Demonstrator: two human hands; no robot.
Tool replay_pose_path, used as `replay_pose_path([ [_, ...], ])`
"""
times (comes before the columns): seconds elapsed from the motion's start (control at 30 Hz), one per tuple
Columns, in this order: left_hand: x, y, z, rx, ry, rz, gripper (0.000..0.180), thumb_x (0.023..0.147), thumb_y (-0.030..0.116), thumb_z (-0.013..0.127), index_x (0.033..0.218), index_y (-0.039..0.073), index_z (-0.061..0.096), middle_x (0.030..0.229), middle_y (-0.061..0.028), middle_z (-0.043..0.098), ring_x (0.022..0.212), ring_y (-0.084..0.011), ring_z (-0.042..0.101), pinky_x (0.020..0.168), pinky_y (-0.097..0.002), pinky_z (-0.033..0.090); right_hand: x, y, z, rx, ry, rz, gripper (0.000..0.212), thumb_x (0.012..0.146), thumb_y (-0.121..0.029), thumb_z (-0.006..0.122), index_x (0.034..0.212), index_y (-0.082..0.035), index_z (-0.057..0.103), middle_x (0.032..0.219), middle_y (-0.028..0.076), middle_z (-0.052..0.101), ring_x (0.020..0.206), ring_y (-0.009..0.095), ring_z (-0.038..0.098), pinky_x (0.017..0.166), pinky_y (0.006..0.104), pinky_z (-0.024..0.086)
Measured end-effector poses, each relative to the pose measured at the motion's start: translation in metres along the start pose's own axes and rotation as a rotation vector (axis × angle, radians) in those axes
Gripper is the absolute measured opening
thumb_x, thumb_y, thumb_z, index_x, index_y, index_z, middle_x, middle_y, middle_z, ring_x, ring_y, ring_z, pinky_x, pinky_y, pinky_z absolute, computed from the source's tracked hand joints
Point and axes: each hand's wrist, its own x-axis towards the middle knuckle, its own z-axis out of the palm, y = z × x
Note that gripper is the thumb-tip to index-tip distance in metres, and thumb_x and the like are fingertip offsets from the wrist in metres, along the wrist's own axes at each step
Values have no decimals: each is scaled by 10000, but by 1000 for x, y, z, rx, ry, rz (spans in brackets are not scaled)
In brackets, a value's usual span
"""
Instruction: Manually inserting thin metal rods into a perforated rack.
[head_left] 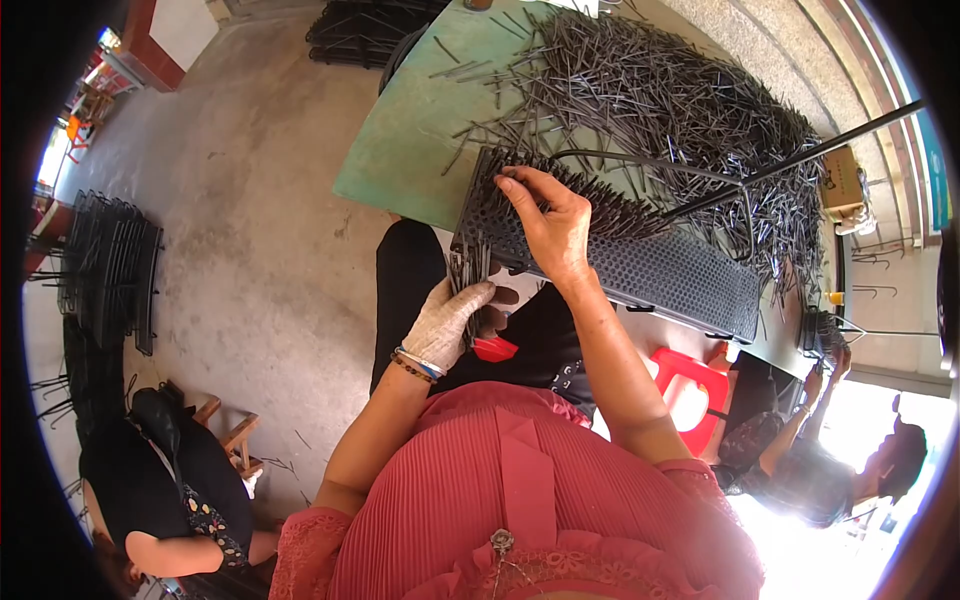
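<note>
My left hand (440, 322), in a pale glove with dark fingertips, is closed around a bundle of thin dark rods (466, 268). The bundle stands roughly upright beside the near left end of a long black perforated tray (690, 282). Over that same end, my bare right hand (557, 222) has thumb and forefinger pinched together; whatever sits between the fingertips is too small to make out. Many similar rods (615, 208) stick up in rows from the tray's far side, while the holes along its near side show bare.
A big heap of loose rods (680, 95) covers much of the green table (405, 150). A black metal frame (745, 185) rises behind the tray. Below right is a red plastic stool (690, 385). Co-workers sit at left (165, 490) and right (815, 465); stacked black racks (110, 265) stand at left.
</note>
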Motion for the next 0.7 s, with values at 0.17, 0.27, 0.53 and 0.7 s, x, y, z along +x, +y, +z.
replay_pose_path([
  [0.17,-1,2,-1,14,18,-28,336,948,196,587,1238,46,508,974,-137,688,684,-143,633,568,-253,500,1,-1,-2,-40,-29,-108,174,868,-97,713,1007,7,713,910,52,728,776,62,624,712,217,504],
  [0.27,-1,1,-2,10,15,-35,328,947,191,586,1229,39,512,971,-136,688,678,-141,628,563,-253,496,0,-4,1,-33,-49,-92,173,865,-94,715,1006,6,713,909,58,731,766,70,632,705,226,511],
  [0.53,-4,3,1,-7,23,-31,323,946,176,581,1220,18,512,967,-142,688,678,-143,624,577,-258,499,1,-2,-2,-64,-21,-130,190,857,-92,722,1014,13,707,906,68,734,762,77,641,706,226,517],
  [0.7,-4,4,1,8,19,-36,325,946,178,581,1221,18,514,975,-140,689,680,-141,623,582,-254,498,1,-3,-1,-54,-50,-98,186,857,-87,719,1010,18,705,928,78,735,798,84,658,724,231,524],
])
